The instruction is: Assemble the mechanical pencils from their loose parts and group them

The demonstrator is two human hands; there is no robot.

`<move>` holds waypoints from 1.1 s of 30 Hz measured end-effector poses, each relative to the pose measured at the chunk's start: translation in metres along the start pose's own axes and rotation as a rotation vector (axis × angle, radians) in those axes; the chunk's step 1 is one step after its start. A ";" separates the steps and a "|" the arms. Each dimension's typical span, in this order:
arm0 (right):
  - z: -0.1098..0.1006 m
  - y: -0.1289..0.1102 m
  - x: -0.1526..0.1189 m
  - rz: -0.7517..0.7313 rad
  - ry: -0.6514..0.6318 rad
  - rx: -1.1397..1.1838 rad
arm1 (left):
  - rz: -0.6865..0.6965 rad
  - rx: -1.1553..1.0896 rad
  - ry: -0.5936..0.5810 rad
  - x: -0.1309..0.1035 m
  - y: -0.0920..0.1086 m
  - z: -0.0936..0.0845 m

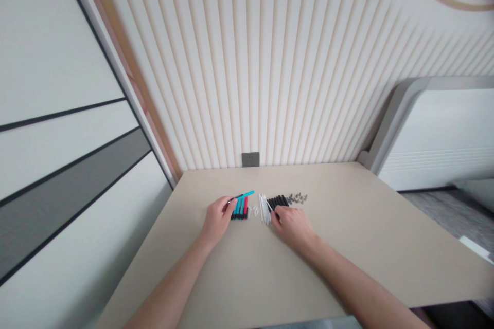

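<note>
The left hand pinches a blue-and-black pen piece at its dark part, probably to leave the blue end free, above a row of blue and red barrels. The right hand curls beside white rods and black tubes; its grip I cannot tell. Sorted groups on the bench seemingly keep each kind reachable

We see a beige tabletop whose far edge meets a cream fluted wall panel with a dark power socket; left, a white-and-gray cabinet, and beyond the right edge, a pale headboard over gray flooring.
</note>
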State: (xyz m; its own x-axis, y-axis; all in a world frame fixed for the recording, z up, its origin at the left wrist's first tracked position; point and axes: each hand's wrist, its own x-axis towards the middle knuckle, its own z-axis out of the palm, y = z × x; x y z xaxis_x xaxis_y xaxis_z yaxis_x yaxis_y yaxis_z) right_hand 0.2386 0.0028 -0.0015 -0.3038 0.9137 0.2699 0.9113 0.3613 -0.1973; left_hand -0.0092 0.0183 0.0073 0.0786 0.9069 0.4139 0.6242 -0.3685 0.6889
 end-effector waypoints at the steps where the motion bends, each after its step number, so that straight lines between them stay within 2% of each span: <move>1: 0.001 -0.003 0.000 -0.008 -0.011 -0.011 | 0.007 0.008 0.000 0.000 0.000 0.000; 6: 0.002 -0.009 -0.001 -0.048 -0.043 -0.039 | 0.009 0.010 -0.002 0.000 0.000 0.000; 12: -0.004 -0.006 -0.001 -0.067 -0.040 0.020 | 0.038 0.041 0.003 0.001 0.003 -0.002; 21: -0.002 -0.010 0.000 -0.115 -0.202 -0.001 | 0.076 0.040 -0.021 -0.001 0.003 -0.002; 28: -0.002 -0.010 0.002 -0.098 -0.198 0.035 | 0.081 0.033 -0.034 -0.001 -0.001 0.002; 33: -0.004 -0.003 0.001 -0.054 -0.109 0.174 | 0.102 0.025 -0.112 -0.002 0.001 0.001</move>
State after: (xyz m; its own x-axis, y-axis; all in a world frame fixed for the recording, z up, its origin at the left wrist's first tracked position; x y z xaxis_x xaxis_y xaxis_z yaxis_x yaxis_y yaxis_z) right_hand 0.2370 0.0016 0.0032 -0.3874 0.9036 0.1829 0.8343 0.4280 -0.3474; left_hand -0.0074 0.0164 0.0065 0.2279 0.8829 0.4106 0.6277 -0.4556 0.6312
